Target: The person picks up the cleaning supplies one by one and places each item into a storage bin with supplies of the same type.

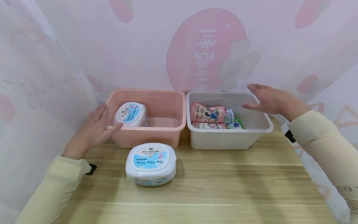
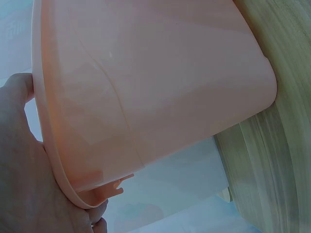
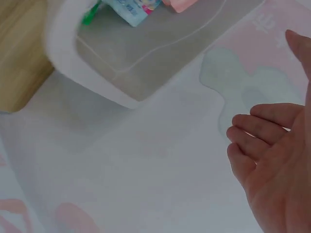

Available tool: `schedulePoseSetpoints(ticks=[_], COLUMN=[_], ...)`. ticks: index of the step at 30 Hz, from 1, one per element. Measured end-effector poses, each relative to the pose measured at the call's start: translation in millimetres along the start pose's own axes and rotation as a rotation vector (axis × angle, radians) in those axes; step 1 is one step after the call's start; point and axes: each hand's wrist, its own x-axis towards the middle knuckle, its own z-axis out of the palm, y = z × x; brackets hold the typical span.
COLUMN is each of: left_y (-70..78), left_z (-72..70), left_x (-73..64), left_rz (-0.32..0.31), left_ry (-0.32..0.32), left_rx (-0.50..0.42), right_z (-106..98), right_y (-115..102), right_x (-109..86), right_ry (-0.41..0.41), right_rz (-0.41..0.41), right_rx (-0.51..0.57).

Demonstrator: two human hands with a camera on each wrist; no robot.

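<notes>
My left hand [image 1: 93, 127] rests along the left rim of a pink plastic bin [image 1: 151, 137], its fingers extended and the thumb over the front edge. The left wrist view shows the palm against that bin's rim [image 2: 46, 131]. A white lidded tub [image 1: 130, 113] with a blue label stands inside the pink bin. A second tub [image 1: 151, 163] of the same kind sits on the table in front. My right hand [image 1: 275, 101] hovers above the right end of a white bin [image 1: 223, 138], fingers straight and holding nothing; the right wrist view shows its bare palm [image 3: 277, 189].
Pink floral pouches [image 1: 208, 114], a blue packet [image 1: 229, 116] and a green packet [image 1: 236, 124] lie in the left part of the white bin. Both bins stand side by side on a wooden table [image 1: 223, 186]. A printed curtain [image 1: 145, 46] hangs close behind and at both sides.
</notes>
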Motion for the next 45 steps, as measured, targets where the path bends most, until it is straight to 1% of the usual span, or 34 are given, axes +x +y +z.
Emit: schedulePoseSetpoints(ticks=[4,8,15,23,28,33,38,45], left_y=[-1.0,-1.9,-5.0,-6.6,-7.2,-7.5,-8.9,-6.1], left_z=[0.8,0.2,0.2,3.3,2.7,1.0,-1.2,-8.8], left_x=[1.6,1.9,1.0,1.3,1.2,0.0,-2.2,-0.5], left_rz=[0.001,0.003,-0.006,-0.020,-0.012,0.003,0.014,0.035], left_ry=[0.001,0.003,0.004,-0.002,0.010,0.010,-0.010,-0.034], left_rx=[-0.005,-0.009,-0.020,-0.012,-0.010,-0.021,-0.033,0.007], right_z=[17.3,35.1,64.5,93.1,103.9,112.7,121.8,127.3], right_y=[9.8,16.7,26.5,35.7,37.3,39.7,39.0,39.0], right_x=[-11.3,-17.5,-18.0,-21.3,-22.0,-20.7,-19.4,-20.4], right_ry=[0.019,0.059,0.132,0.167,0.191,0.170,0.175,0.197], right_rz=[0.016,0.004,-0.015,-0.006,-0.006,-0.001,-0.027,-0.039], right_rx=[0.043,0.050,0.051,0.079,0.083,0.097,0.121,0.131])
